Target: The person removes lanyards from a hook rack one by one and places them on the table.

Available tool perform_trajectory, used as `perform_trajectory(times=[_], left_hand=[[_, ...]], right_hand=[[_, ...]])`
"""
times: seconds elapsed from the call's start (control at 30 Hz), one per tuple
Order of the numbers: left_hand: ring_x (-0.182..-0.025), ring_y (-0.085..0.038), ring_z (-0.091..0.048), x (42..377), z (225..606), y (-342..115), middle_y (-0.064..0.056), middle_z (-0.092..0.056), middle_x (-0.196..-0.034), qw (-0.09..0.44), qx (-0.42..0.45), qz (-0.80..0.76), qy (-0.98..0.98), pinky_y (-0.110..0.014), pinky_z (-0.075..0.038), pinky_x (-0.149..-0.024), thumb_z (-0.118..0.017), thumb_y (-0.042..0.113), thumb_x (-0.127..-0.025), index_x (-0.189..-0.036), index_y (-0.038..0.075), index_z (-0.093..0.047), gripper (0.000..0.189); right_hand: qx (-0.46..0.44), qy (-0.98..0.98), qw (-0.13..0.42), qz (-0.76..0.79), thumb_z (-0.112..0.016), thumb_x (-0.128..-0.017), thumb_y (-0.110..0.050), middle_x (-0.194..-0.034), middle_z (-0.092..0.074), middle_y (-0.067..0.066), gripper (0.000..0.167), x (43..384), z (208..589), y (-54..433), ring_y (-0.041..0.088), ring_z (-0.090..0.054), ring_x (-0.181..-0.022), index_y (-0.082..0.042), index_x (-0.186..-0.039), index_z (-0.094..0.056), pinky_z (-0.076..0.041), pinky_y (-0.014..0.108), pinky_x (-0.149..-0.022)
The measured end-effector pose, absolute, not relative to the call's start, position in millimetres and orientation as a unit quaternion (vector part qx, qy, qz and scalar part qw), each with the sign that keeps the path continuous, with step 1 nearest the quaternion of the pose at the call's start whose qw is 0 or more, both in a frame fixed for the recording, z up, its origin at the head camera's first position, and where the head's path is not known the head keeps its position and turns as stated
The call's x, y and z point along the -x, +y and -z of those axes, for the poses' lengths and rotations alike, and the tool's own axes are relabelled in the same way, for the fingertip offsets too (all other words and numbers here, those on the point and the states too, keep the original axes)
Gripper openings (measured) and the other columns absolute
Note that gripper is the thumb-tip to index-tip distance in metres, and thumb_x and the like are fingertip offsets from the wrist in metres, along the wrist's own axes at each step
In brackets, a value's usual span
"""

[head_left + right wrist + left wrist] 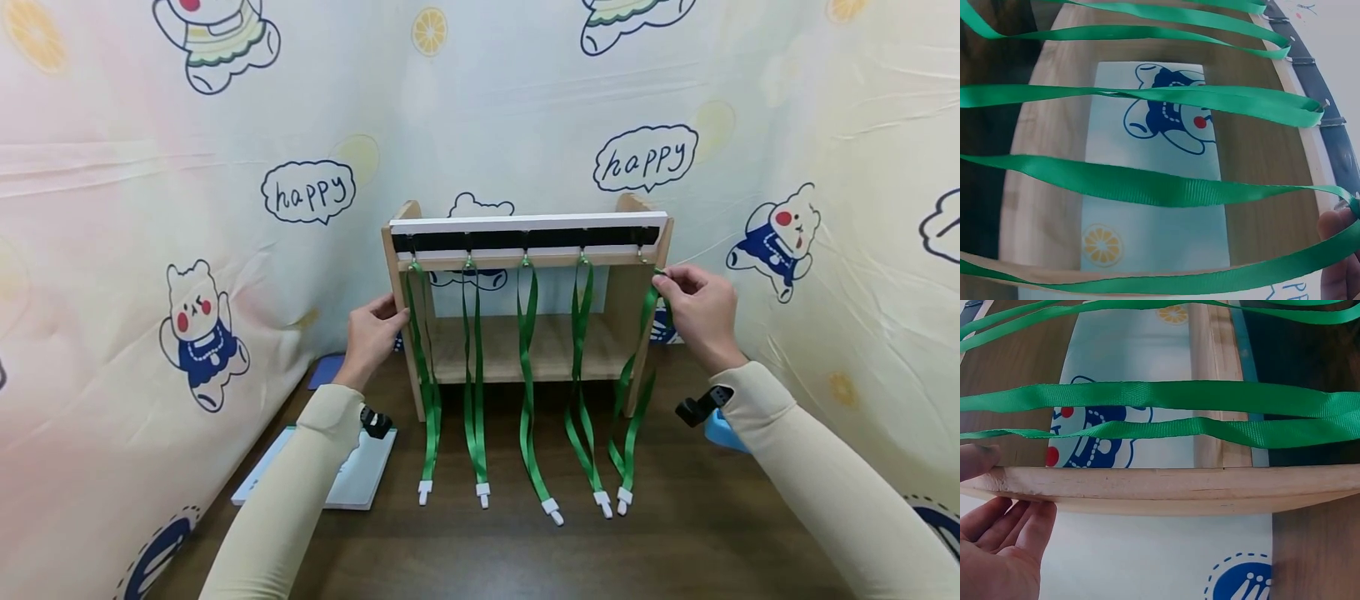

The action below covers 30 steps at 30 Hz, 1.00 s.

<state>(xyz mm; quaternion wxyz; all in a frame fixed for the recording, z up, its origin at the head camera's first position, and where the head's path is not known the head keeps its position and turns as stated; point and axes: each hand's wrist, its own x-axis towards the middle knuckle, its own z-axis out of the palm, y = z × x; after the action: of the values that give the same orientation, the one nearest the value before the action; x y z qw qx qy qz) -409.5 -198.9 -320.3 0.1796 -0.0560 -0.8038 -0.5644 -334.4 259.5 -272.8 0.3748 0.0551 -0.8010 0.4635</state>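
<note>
my left hand (372, 336) grips wooden shelf (498, 340)'s left edge | my right hand (703, 317) pinches green lanyard (1166, 192) by upper-right corner | four other lanyards (528, 318) hang along top front edge

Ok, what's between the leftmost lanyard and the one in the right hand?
Three green lanyards, hanging side by side from the front rail, with the wooden shelf board showing behind them. The head view shows all three.
</note>
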Motion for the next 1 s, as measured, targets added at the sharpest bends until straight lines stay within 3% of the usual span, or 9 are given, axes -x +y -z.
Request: perform_trajectory(times=[0.47,1.0], left_hand=[[-0.127,-0.028,-0.063,409.8,320.7,-199.5,-0.016,-0.063,-0.141,0.18,0.057,0.558,-0.808,-0.044,-0.054,-0.106,-0.067,0.024,-0.099,-0.146,0.009,-0.054,0.051],[-0.127,-0.027,-0.063,408.5,318.7,-199.6,-0.014,-0.063,-0.141,0.173,0.059,0.563,-0.806,-0.043,-0.053,-0.107,-0.066,0.024,-0.099,-0.146,0.011,-0.055,0.051]], right_hand=[[-0.052,-0.802,0.387,-0.453,-0.07,-0.096,-0.025,-0.075,-0.06,-0.029,0.025,315.0,303.8,283.1,0.001,-0.053,-0.068,-0.001,-0.098,-0.074,-0.043,0.012,-0.058],[-0.062,-0.836,0.343,-0.424,-0.072,-0.095,-0.024,-0.079,-0.063,-0.025,0.021,278.2,340.1,281.9,0.002,-0.054,-0.068,-0.004,-0.1,-0.077,-0.045,0.013,-0.057]])
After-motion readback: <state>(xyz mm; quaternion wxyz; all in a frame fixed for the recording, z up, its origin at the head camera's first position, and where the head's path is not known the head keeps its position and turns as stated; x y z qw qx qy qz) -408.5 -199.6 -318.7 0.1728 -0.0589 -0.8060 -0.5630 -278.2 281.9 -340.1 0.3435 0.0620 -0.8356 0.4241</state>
